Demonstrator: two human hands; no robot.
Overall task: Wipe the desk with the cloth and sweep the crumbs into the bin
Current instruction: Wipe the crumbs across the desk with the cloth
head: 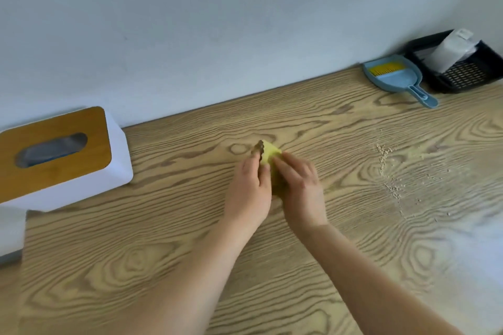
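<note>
Two hands at mid-table [163,239]: left hand [249,187] and right hand [300,185], each grip closed round the bunched yellow cloth [269,153]. Crumbs [386,168] lie unswept to the right; dustpan [394,77] and bin [460,73] untouched. Judged early stage.

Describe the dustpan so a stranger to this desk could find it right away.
Follow the wooden desk to its far right end, where it meets the white wall. The dustpan lies flat there, just left of the black mesh basket. It is the only light blue thing, with a yellow-bristled brush tucked inside it.
</note>
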